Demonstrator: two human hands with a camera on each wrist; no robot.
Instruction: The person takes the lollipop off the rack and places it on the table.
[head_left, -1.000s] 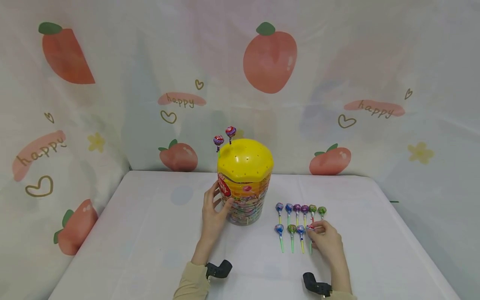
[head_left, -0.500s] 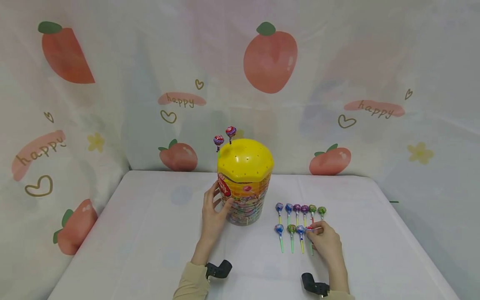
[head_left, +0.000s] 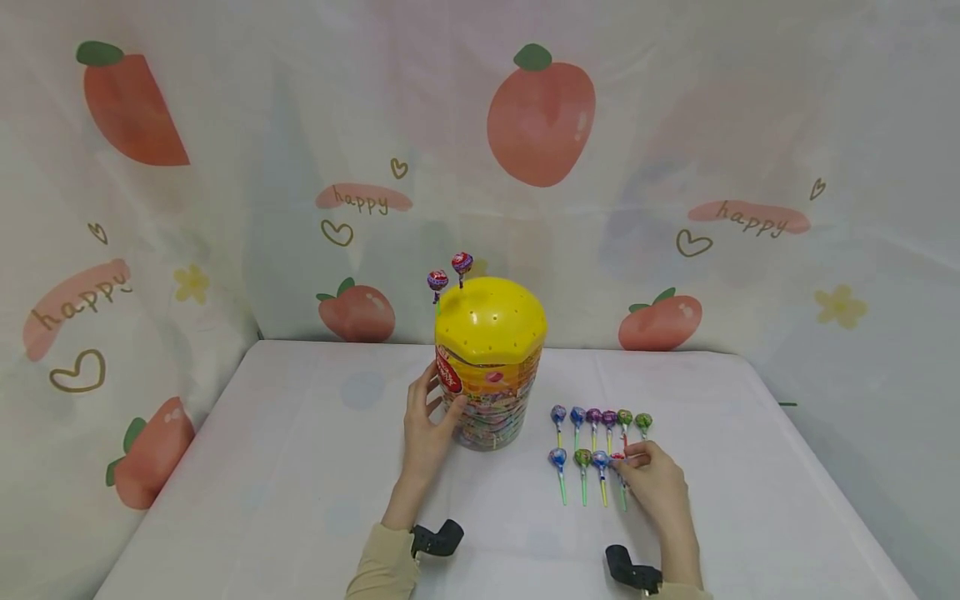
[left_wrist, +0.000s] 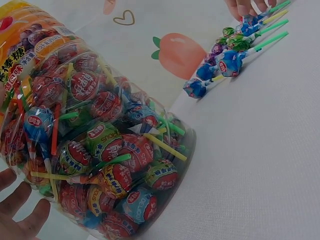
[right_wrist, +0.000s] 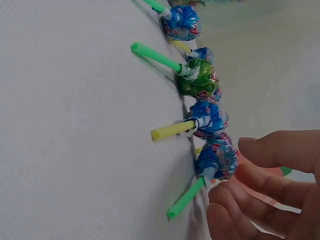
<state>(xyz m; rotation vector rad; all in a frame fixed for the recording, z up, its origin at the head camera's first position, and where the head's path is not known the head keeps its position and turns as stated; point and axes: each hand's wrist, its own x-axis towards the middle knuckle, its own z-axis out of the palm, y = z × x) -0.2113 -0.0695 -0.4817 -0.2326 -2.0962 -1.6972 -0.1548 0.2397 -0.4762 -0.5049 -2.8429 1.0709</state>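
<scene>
A tall clear candy jar [head_left: 495, 417] with a yellow domed lid [head_left: 491, 321] stands on the table. My left hand [head_left: 427, 433] holds its left side, thumb on the front and fingers round the side. Wrapped lollipops fill the jar [left_wrist: 105, 135] in the left wrist view. My right hand [head_left: 656, 483] is at the right end of the near row of lollipops. In the right wrist view, its thumb and fingers [right_wrist: 275, 182] are parted beside a blue-wrapped lollipop [right_wrist: 218, 159] with a green stick, which lies on the cloth.
Two purple-and-red lollipops [head_left: 462, 264] stand upright at the lid's left edge. A far row of lollipops [head_left: 594, 417] lies behind the near row, which includes a green lollipop [head_left: 583, 457]. White cloth covers the table [head_left: 300, 475]. A printed curtain [head_left: 637, 125] hangs behind.
The rightmost near lollipop has shifted slightly under my right hand, and more of it shows now. My right fingers have eased away from it. The left hand and jar stay still.
</scene>
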